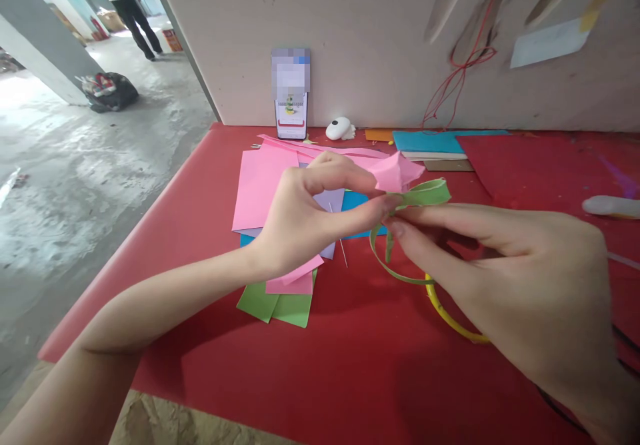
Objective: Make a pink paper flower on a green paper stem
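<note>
Red table: Broad and covered edge to edge, the table point(360, 378) runs under everything here, and the work is up in the air above it, so steady forearms matter.

Right hand: In close, the right hand point(520, 278) has thumb and forefinger pinching the green strip right beside the other hand's fingertips. Good spot for control, I'd say; a light roll of the tips should guide it better than a tug.

Paper pile: Just beyond the left wrist, pink, purple, blue and green sheets overlap in the paper pile point(257, 192).

Left hand: The left hand point(300, 212) has forefinger and thumb pinched at the foot of the pink paper, thumb over the strip. That's the anchor, so it wants to be firm without crushing the folds.

Green strip: And the green strip point(430, 194) has a flat loop out right and a curl hanging below; ideally that curl stays untwisted.

Yellow ring: Only an arc of the yellow ring point(453, 320) shows, beside the right hand.

Phone: Propped upright against the wall, the phone point(291, 118) has its screen in view.

Pink paper: Folded, the pink paper point(395, 173) sits above the joined fingertips; pressure is best kept low, at its base.

Pin: A slim pin point(343, 252) lies by the pile, worth avoiding.
</note>
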The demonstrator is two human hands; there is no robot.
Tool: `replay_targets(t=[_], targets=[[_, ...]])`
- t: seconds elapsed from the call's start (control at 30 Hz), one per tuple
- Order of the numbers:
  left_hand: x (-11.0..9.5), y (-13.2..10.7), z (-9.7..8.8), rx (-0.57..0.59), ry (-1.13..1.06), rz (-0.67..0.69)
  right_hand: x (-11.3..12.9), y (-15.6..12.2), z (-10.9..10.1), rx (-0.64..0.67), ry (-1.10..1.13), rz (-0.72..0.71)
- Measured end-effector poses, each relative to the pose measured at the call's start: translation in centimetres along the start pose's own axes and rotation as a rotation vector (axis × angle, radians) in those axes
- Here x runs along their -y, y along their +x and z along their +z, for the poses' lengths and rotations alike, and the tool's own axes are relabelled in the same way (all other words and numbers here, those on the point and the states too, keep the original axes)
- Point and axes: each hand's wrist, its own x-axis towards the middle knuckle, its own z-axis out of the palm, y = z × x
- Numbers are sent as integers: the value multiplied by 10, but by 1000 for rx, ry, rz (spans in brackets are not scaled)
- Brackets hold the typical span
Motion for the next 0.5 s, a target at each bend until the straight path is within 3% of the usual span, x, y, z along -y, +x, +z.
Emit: replay_targets(t=[0.5], targets=[[-3, 1, -1, -7, -50, -97, 1, -1, 1, -38, 26, 4]])
